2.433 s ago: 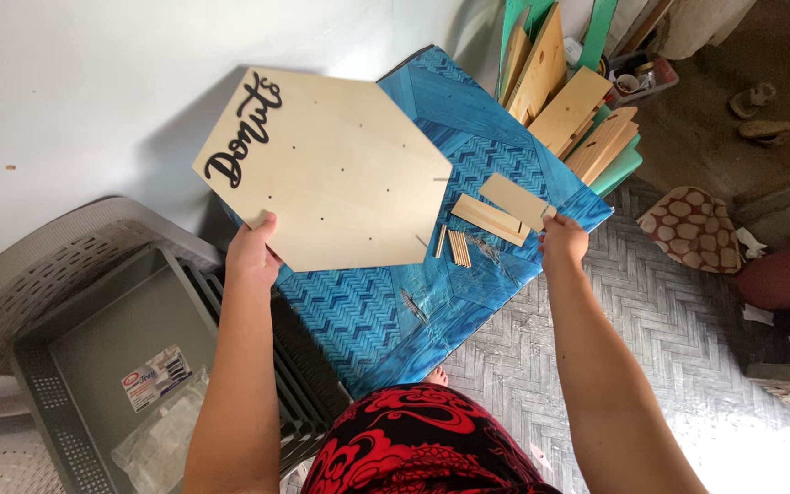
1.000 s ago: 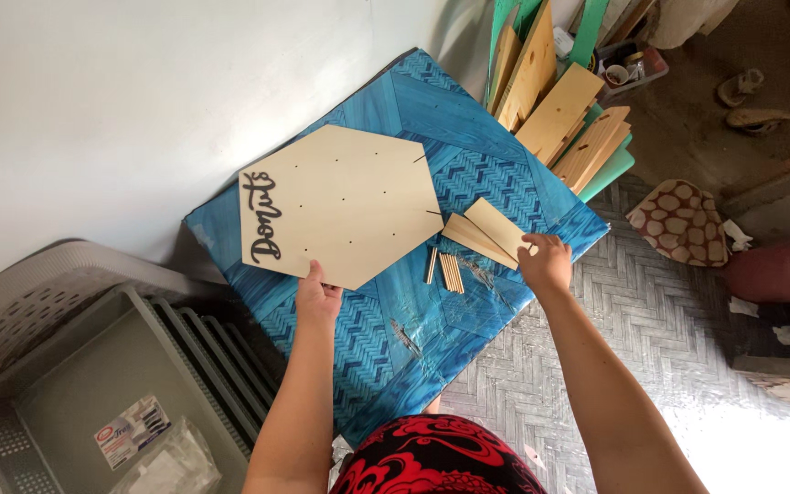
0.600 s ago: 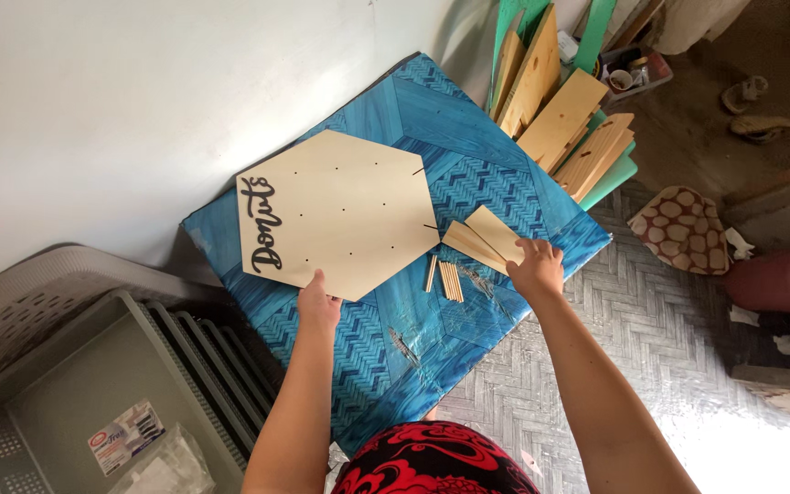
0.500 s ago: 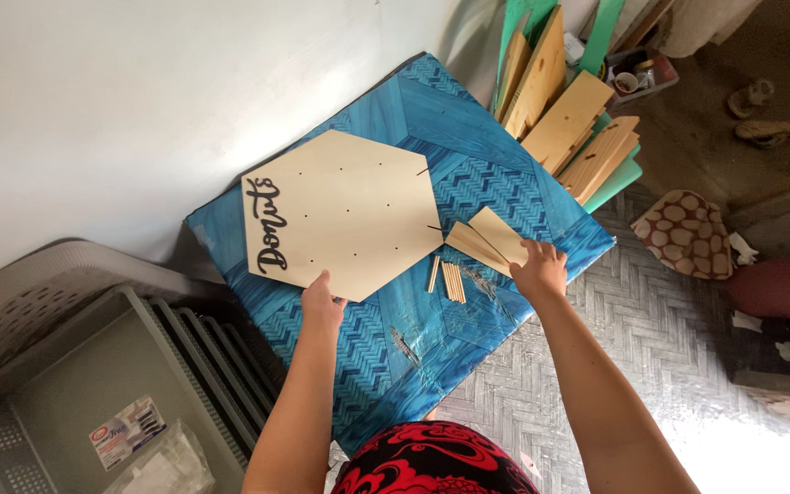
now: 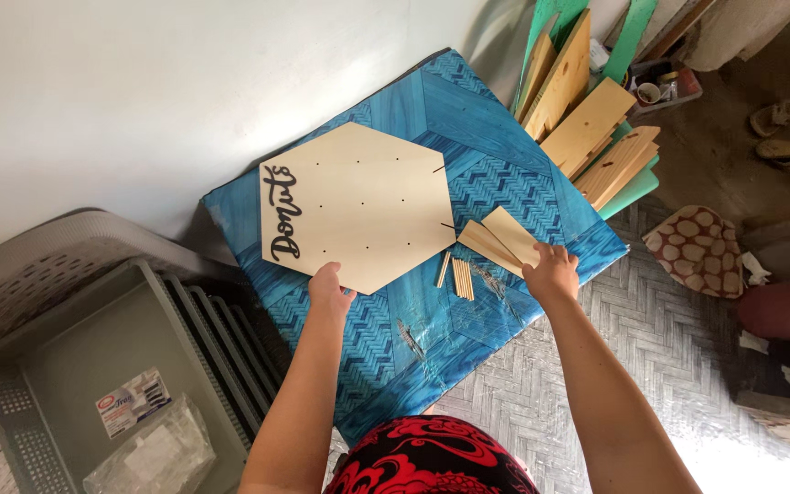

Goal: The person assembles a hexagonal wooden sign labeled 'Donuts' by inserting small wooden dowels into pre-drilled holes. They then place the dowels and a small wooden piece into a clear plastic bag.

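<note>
Left hand [image 5: 329,287] rests at the near edge of the hexagonal wooden board [image 5: 358,206], fingers loosely spread and flat, tips touching the board's lower corner edge; not clamped round it as far as the view shows. Board lies flat on the blue patterned table [image 5: 432,329], toward the wall side, with black script lettering along its left edge and small holes dotted over the face; two thin pegs stick out at its right edge. Right hand [image 5: 550,272] is palm down on the table's right part, fingers curled a bit over the near end of the small wooden slats [image 5: 501,241], touching them; whether it actually pinches one I cannot tell, since the back of the hand hides the fingertips. Slats lie fanned, just beside the board's right corner. A bunch of thin wooden sticks [image 5: 457,276] lies on the table between the two hands, near the slats, touched by neither hand. Grey plastic crate [image 5: 93,366] sits on the floor left of the table, with a clear plastic bag [image 5: 148,453] inside. Stack of wooden planks [image 5: 587,128] leans past the table's far right corner.
</note>
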